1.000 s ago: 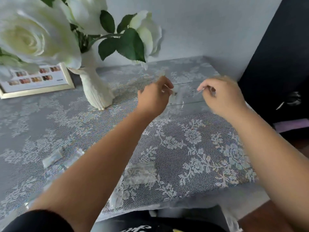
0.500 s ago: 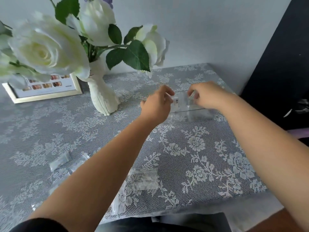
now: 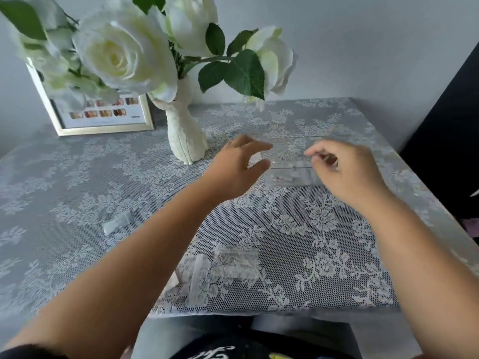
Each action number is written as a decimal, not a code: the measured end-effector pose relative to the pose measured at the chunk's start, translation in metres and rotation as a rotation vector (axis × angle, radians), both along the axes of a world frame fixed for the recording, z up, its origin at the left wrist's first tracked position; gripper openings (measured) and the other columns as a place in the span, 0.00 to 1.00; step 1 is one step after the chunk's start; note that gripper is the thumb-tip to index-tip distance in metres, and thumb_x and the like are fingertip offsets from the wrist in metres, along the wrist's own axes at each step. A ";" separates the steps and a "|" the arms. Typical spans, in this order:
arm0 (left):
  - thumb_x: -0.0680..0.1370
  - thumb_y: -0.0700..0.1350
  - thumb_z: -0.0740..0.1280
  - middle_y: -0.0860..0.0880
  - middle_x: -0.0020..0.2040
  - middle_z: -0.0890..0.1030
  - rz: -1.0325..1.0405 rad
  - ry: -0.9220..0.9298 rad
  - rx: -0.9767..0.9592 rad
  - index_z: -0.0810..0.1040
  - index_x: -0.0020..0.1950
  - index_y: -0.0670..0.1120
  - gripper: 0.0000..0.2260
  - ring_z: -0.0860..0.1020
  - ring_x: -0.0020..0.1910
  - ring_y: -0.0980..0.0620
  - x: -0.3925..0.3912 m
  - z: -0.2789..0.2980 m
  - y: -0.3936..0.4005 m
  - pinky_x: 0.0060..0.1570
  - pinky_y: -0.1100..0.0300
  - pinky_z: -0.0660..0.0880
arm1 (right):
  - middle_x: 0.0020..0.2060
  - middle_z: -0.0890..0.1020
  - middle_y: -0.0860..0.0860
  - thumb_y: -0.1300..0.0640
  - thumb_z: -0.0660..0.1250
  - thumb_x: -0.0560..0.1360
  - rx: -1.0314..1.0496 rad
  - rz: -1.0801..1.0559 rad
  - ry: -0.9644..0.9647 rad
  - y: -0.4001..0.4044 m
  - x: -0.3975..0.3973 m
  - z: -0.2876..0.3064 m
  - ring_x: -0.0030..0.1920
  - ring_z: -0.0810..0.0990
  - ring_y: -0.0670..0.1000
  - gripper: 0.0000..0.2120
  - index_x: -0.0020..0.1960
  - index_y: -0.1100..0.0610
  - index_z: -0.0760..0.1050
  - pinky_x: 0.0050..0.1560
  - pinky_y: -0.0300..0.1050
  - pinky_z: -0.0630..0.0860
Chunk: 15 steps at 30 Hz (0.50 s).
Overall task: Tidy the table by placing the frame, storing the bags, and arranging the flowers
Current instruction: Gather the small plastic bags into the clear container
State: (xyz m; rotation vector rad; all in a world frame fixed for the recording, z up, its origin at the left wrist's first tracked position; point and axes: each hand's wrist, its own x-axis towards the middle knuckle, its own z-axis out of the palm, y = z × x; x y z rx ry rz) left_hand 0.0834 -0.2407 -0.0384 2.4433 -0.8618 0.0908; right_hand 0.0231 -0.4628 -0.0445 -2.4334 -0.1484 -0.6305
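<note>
Left hand (image 3: 239,164): fingers spread wide, holding nothing, at the clear plastic box (image 3: 293,161)
Right hand (image 3: 344,169): fingers curled; whether it pinches anything, cannot tell

We note both forearms bare from elbow to wrist, no watch, ring or band visible on the left hand (image 3: 234,168) or the right hand (image 3: 346,172). A dark sleeve edge (image 3: 23,352) shows at the left upper arm, lower-left corner. Below, a black garment (image 3: 228,345) carries pale script lettering, partly cut off and unreadable, with a small yellow mark beside it.
</note>
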 end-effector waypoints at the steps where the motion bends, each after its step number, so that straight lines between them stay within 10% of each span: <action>1: 0.80 0.51 0.63 0.46 0.62 0.75 -0.048 0.031 0.014 0.74 0.69 0.48 0.18 0.74 0.57 0.51 -0.007 0.004 0.014 0.57 0.55 0.73 | 0.38 0.82 0.45 0.61 0.67 0.74 0.030 0.043 0.032 0.009 -0.008 -0.002 0.33 0.77 0.43 0.09 0.50 0.51 0.81 0.34 0.37 0.75; 4: 0.78 0.55 0.63 0.50 0.61 0.77 -0.125 0.164 0.142 0.74 0.68 0.50 0.19 0.76 0.55 0.57 -0.032 0.013 0.056 0.54 0.61 0.75 | 0.39 0.79 0.38 0.58 0.68 0.74 0.061 0.212 0.199 0.037 -0.028 -0.010 0.39 0.77 0.41 0.09 0.51 0.46 0.79 0.36 0.29 0.73; 10: 0.67 0.75 0.62 0.65 0.62 0.71 -0.013 0.242 0.307 0.69 0.67 0.66 0.30 0.69 0.61 0.63 -0.091 0.009 0.129 0.58 0.60 0.68 | 0.56 0.73 0.40 0.32 0.63 0.68 -0.206 0.405 0.509 0.080 -0.049 -0.029 0.59 0.69 0.43 0.22 0.59 0.39 0.75 0.61 0.44 0.65; 15: 0.59 0.81 0.61 0.69 0.61 0.67 0.059 0.175 0.388 0.67 0.67 0.68 0.39 0.62 0.60 0.59 -0.124 -0.006 0.149 0.60 0.55 0.64 | 0.54 0.69 0.35 0.24 0.64 0.58 -0.232 0.397 0.516 0.091 -0.055 -0.035 0.59 0.65 0.43 0.29 0.55 0.37 0.74 0.58 0.43 0.61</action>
